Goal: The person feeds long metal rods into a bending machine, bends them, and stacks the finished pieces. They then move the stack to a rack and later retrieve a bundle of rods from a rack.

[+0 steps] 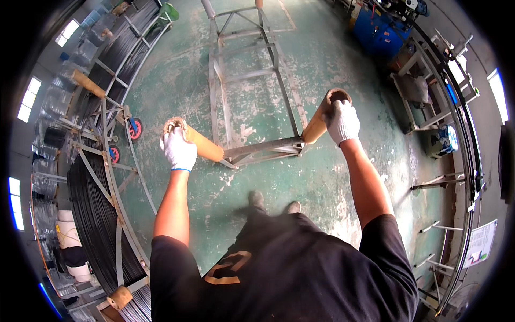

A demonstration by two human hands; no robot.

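White work gloves cover both of my hands. My left hand (pixel 179 150) is closed on the frayed upper end of a tan cardboard tube (pixel 206 146), its fingers over the rim. On the other side, my right hand (pixel 343 123) grips the open end of a second tan tube (pixel 316 126), fingers hooked at its mouth. Both tubes slant outward from the near corners of a long grey metal frame (pixel 264 145). They appear to sit over its corner posts, though the posts inside are hidden. The frame stretches away from me across the floor.
Along the left, a metal rack (pixel 111 182) holds bundles of long black rods (pixel 91 214). A small cart wheel (pixel 136 129) shows beside it. At the right are a blue machine (pixel 375 32) and a long rack with curved-looking rails (pixel 472 161). Worn green floor (pixel 171 70) surrounds the frame.
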